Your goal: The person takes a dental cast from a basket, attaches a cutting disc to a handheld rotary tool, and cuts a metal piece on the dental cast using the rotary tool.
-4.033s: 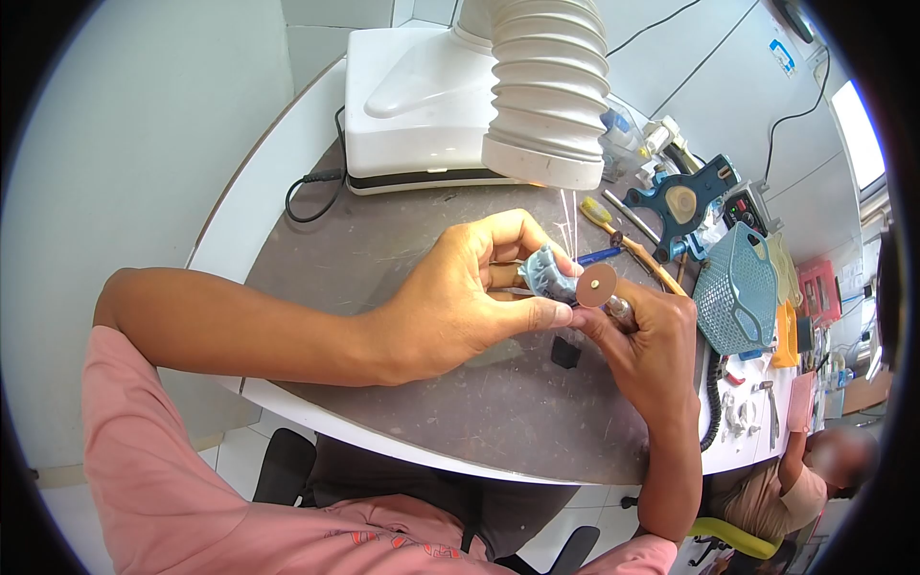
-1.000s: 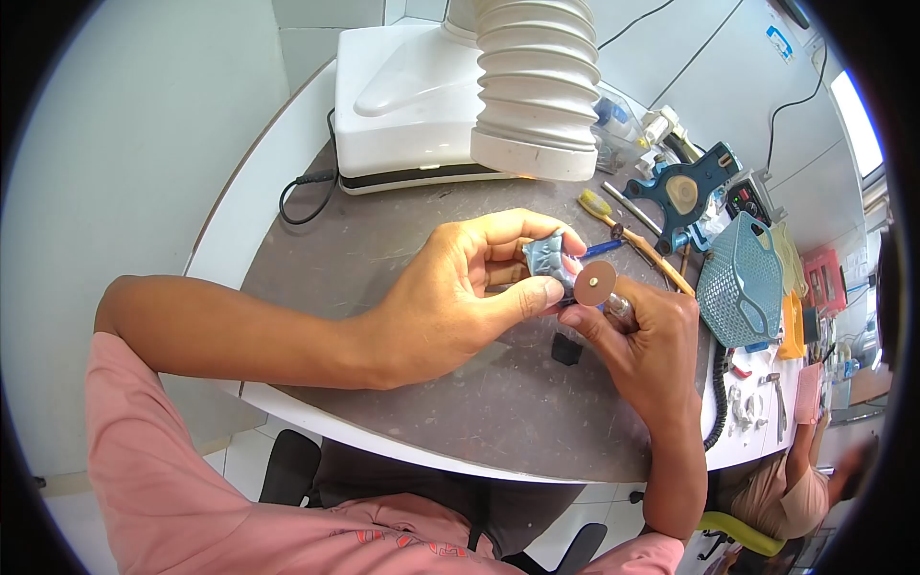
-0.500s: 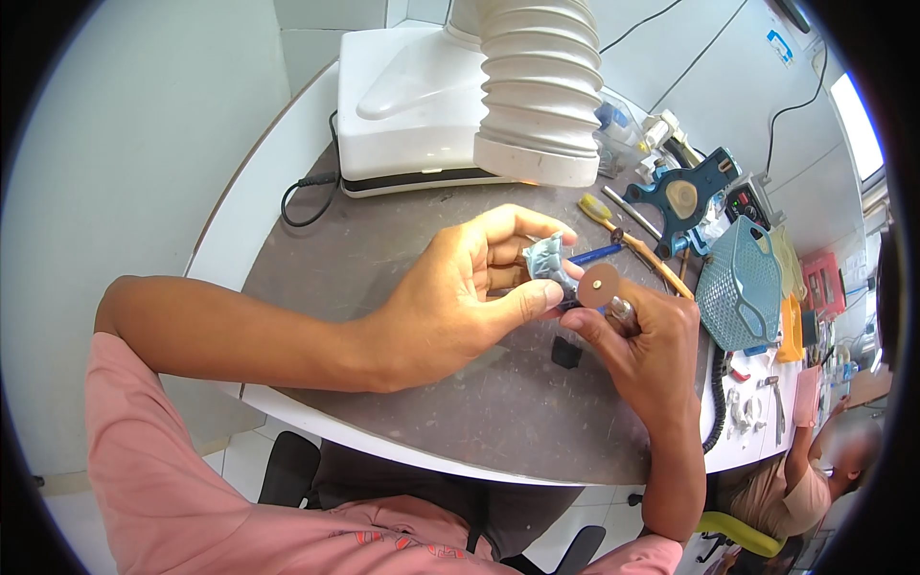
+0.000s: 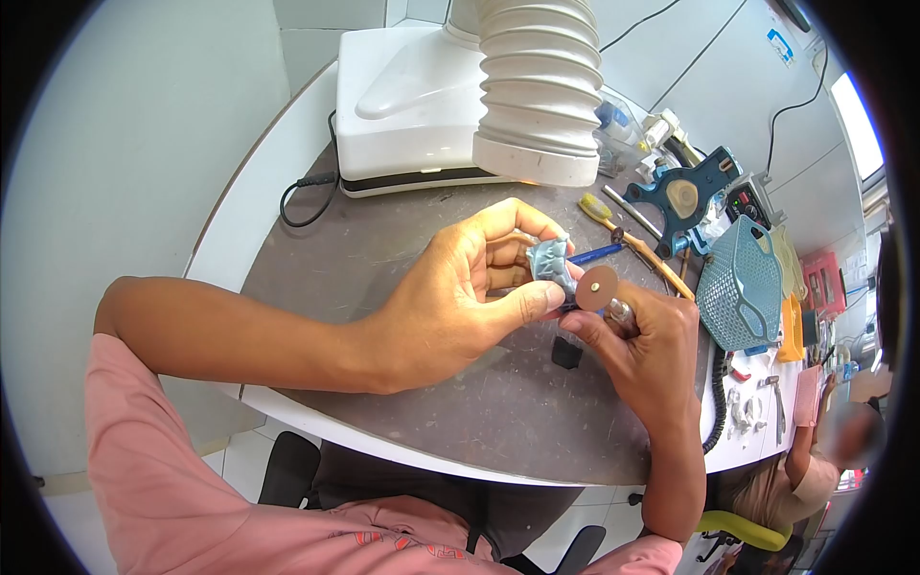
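Observation:
Between the thumb and fingers of my left hand (image 4: 479,283) is a small pale blue dental cast (image 4: 548,261), held tilted over the middle of the bench. My right hand (image 4: 644,340) is wrapped around a rotary handpiece (image 4: 621,311), mostly hidden by the fingers. A brown cutting disc (image 4: 596,287) on its end stands close beside the cast; I cannot tell whether they touch. Below the hands, a small black piece (image 4: 566,352) lies on the grey bench top (image 4: 450,412).
A white corrugated suction hose (image 4: 539,105) hangs above the hands, in front of a white machine (image 4: 412,105). Rightward lie a blue pen (image 4: 596,254), a yellow brush (image 4: 596,206), a blue articulator (image 4: 682,196) and a blue basket (image 4: 738,287). A co-worker (image 4: 805,470) sits far right.
The dental cast has turned slightly in my left hand, showing more of its ridged side. My right hand and the disc have barely moved. The co-worker's head has shifted.

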A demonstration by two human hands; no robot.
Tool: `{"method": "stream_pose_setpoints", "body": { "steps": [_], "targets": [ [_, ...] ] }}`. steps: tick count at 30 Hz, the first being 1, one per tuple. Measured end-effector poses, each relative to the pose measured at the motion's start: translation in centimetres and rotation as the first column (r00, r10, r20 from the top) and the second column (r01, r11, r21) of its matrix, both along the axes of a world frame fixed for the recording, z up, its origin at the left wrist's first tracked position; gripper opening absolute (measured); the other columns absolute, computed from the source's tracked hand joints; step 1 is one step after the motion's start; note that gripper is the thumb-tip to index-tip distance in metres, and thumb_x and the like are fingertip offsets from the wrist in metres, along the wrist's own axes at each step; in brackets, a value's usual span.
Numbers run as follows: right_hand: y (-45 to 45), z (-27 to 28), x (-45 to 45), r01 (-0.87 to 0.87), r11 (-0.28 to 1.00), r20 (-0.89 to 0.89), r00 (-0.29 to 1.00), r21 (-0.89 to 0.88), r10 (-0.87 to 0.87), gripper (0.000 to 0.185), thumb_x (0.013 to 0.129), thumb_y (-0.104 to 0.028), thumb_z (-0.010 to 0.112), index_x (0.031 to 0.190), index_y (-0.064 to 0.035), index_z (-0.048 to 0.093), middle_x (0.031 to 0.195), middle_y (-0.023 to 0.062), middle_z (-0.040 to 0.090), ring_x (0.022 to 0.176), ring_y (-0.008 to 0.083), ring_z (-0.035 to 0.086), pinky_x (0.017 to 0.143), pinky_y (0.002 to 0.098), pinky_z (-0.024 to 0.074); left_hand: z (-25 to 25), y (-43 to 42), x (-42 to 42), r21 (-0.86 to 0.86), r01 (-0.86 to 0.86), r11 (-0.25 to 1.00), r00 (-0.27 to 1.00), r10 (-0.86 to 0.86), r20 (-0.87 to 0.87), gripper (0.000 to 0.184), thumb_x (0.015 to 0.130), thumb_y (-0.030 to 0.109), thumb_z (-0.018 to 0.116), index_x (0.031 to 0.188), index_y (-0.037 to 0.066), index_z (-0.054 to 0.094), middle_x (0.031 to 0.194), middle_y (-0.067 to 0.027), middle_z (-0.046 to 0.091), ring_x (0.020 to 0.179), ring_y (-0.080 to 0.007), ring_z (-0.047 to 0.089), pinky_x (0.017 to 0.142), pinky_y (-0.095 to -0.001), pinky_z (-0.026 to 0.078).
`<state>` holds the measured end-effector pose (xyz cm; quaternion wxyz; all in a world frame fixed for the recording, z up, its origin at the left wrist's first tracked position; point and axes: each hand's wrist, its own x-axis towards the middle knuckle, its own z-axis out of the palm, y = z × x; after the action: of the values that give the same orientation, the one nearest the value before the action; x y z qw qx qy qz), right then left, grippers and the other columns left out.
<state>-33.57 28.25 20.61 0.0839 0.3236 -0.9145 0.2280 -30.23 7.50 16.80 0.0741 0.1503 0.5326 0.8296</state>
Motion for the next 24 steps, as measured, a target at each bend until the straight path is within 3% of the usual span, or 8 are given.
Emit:
{"method": "stream_pose_setpoints", "body": {
  "steps": [24],
  "targets": [
    [0.03, -0.51, -0.09, 0.007, 0.999, 0.022, 1.0, -0.037, -0.006, 0.048, 0.074, -0.037, 0.084, 0.06, -0.0041, 0.053, 0.046, 0.0074, 0.046, 0.04, 0.0193, 0.042, 0.042, 0.0342, 0.0331, -0.06, -0.09, -0.01, -0.024, 0.012, 1.0, 1.0, -0.012, 0.015, 0.031, 0.094, 0.006, 0.062, 0.121, 0.001, 0.046, 0.114, -0.0091, 0.059, 0.11, -0.0138, 0.059, 0.096, -0.0307, 0.054]
  ]
}}
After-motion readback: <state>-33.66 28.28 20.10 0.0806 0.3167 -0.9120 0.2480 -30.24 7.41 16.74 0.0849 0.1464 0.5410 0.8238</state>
